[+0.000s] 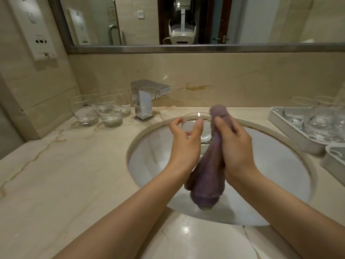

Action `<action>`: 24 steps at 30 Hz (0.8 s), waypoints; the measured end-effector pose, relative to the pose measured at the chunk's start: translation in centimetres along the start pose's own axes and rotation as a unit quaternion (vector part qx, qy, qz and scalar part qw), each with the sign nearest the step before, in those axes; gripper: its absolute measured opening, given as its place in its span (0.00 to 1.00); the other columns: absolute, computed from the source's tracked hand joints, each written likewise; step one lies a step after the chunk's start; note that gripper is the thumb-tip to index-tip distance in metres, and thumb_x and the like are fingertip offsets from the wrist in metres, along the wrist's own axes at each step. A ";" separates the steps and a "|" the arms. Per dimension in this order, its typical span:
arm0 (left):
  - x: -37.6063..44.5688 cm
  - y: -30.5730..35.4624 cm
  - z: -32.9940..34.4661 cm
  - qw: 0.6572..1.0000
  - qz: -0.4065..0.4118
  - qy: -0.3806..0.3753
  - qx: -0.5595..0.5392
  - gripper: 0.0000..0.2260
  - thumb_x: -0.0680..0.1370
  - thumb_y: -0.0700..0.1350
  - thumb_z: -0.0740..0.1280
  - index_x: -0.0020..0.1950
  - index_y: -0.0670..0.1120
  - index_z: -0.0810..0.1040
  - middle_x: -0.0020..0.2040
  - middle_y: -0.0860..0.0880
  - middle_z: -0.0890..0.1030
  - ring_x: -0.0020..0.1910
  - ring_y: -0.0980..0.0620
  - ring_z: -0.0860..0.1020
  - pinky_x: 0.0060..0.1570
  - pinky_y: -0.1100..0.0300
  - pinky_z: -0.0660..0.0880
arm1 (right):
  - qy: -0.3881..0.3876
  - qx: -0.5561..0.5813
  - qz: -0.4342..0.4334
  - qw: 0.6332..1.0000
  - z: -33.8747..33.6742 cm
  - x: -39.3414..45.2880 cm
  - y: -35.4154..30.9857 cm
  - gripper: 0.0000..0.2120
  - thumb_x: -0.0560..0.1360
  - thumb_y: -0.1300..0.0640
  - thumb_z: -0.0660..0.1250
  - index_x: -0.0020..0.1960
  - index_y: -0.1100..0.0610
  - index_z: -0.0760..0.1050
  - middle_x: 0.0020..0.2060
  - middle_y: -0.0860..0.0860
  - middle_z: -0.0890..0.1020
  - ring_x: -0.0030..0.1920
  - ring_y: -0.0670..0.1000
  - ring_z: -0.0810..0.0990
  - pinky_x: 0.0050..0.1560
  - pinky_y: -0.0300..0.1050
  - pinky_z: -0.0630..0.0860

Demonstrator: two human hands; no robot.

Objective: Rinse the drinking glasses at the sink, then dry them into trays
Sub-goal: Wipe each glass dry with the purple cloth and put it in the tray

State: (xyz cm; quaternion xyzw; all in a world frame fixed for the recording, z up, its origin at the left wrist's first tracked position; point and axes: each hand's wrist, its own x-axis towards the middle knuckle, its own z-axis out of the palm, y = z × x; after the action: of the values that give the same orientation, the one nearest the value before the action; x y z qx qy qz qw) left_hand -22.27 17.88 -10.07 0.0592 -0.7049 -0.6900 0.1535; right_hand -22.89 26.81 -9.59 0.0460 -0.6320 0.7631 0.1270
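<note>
I'm holding a clear round glass [196, 126] over the white oval sink [280, 165], my left hand [184, 139] curling around its wall. My right hand [233, 144] is gripping a nubby purple cloth [207, 176] against it. Clear tumblers [104, 111] are standing far left beside the chrome faucet [145, 100]; grey trays [298, 128] are sitting right.

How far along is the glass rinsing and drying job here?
Done: several glasses already sit in the grey tray. In hand: the left hand holds a glass over the sink; the right hand works a purple cloth. Left: the glasses beside the tap.
</note>
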 end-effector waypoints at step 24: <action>-0.4 -0.4 0.0 0.994 0.020 -0.085 0.069 0.46 0.66 0.65 0.73 0.73 0.55 0.49 0.61 0.45 0.67 0.51 0.54 0.73 0.54 0.61 0.71 | 0.022 0.167 0.214 0.962 -1.1 2.0 0.1 0.06 0.77 0.51 0.66 0.46 0.53 0.80 0.40 0.51 0.82 0.40 0.50 0.81 0.45 0.46 0.78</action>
State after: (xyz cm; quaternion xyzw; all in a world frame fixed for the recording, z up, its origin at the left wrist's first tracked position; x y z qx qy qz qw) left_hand -21.93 17.97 -10.48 -0.0037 -0.7626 -0.6388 0.1023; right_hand -24.76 28.12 -9.48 -0.0866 -0.4881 0.8678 -0.0351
